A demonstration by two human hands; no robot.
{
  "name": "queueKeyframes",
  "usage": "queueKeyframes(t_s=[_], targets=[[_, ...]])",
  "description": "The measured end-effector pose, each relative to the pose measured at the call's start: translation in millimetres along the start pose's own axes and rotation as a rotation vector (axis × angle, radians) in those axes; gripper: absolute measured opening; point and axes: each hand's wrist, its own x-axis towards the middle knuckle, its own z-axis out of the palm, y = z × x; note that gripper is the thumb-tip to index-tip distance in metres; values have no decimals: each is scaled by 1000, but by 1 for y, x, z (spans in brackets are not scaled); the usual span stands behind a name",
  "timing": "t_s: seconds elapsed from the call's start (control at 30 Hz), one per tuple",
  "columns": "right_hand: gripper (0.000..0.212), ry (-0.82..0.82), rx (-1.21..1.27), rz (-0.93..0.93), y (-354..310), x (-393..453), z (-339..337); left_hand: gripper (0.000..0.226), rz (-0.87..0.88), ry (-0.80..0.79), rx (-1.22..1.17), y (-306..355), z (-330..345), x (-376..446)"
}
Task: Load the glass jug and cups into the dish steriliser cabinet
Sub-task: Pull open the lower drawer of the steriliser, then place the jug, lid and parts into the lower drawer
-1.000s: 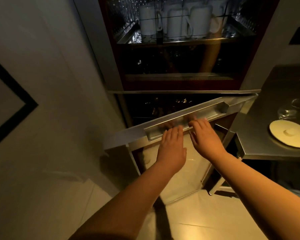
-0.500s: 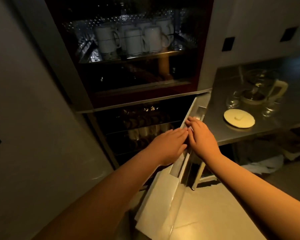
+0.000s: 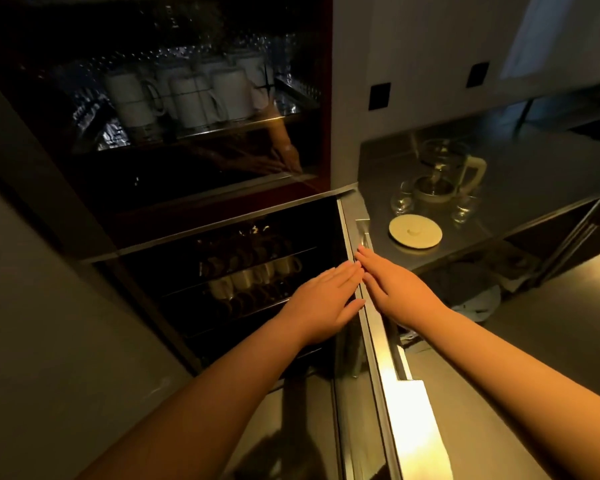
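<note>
On the steel worktop (image 3: 534,174) to the right of the cabinet stands the glass jug (image 3: 444,171), upright, its pale handle turned to the right and its base sitting in a pale ring. Small glass cups are grouped close around its foot: one (image 3: 401,199) just to the left, another (image 3: 465,210) to the front right. A round cream lid (image 3: 415,231) lies flat on the worktop in front of them, near the edge beside the cabinet.

Left of the worktop is the dish steriliser cabinet (image 3: 326,98), tall and dark. Its lower door (image 3: 392,393) is swung wide, seen almost edge-on, with light glinting off the metal face. The left hand (image 3: 326,301) is laid against the inner side of that door, fingers (image 3: 345,273) straight and together, gripping nothing. The right hand (image 3: 397,292) lies flat on the door's outer side by the recessed handle (image 3: 365,239), fingers likewise extended and open, the tips of both hands nearly meeting over the door's edge.

Inside the open lower compartment, wire racks (image 3: 243,282) hold rows of mugs, dim and hard to count. Behind the closed upper glass door, white mugs (image 3: 187,95) stand on a shelf, and a faint reflection of arms shows in the glass. A pale wall (image 3: 49,341) runs along the left.
</note>
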Motion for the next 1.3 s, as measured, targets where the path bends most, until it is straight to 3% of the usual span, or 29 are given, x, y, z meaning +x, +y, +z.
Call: queueKeyframes(t_s=[0.17, 0.6, 0.8, 1.13, 1.3], targets=[[55, -112, -107, -56, 9, -2, -12, 62, -94, 52, -47, -9, 2, 29], [77, -170, -271, -5, 30, 46, -27, 52, 146, -134, 81, -59, 2, 129], [73, -111, -228, 81, 41, 68, -21, 55, 254, -147, 60, -80, 3, 162], [40, 152, -167, 151, 55, 76, -35, 53, 401, -243, -37, -79, 7, 209], [48, 137, -193, 228, 93, 86, -36, 50, 419, -279, -61, -70, 12, 242]])
